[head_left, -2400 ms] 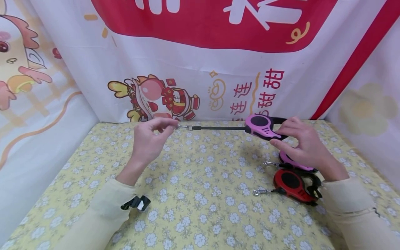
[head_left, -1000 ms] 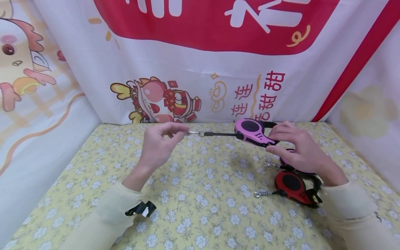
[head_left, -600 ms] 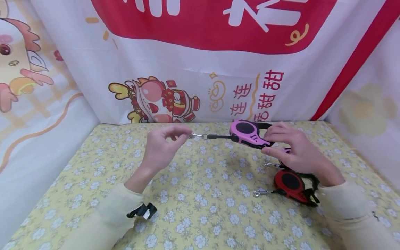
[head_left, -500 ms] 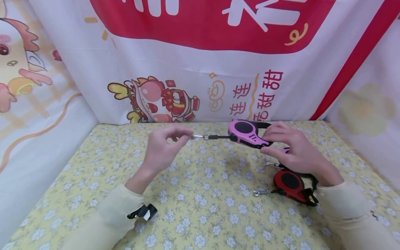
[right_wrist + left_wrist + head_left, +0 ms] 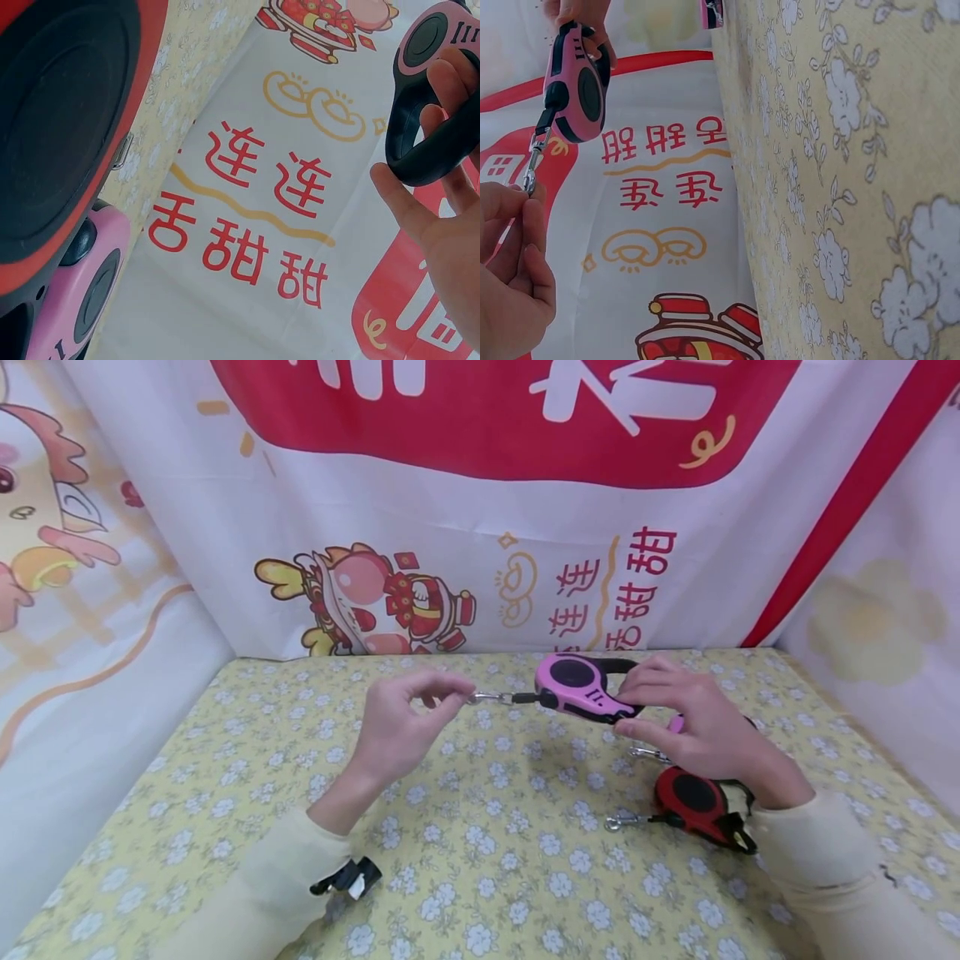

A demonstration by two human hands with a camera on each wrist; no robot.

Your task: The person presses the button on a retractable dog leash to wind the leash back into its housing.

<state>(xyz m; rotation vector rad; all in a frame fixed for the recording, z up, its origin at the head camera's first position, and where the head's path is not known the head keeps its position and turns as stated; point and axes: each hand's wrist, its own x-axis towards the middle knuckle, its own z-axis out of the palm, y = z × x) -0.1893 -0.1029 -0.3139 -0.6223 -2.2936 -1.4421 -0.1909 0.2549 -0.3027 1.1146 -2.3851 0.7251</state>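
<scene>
A pink and black retractable dog leash (image 5: 576, 685) hangs level above the table, its black loop handle gripped by my right hand (image 5: 693, 718). At its other end, the metal snap hook (image 5: 489, 697) is pinched between thumb and fingertips of my left hand (image 5: 408, 718). Only a short stub of black strap shows between hook and case. In the left wrist view the hook (image 5: 532, 161) runs straight into the fingers. The right wrist view shows fingers passing around the handle (image 5: 435, 161).
A red and black retractable leash (image 5: 693, 802) lies on the floral tablecloth (image 5: 480, 860), below my right hand. Behind it, a second pink leash (image 5: 86, 277) is mostly hidden by that hand. A printed white and red cloth (image 5: 450, 502) hangs behind the table.
The strap between hook and case has shortened, and the pink case has moved left toward my left hand. My left hand has shifted slightly right and down, still pinching the hook.
</scene>
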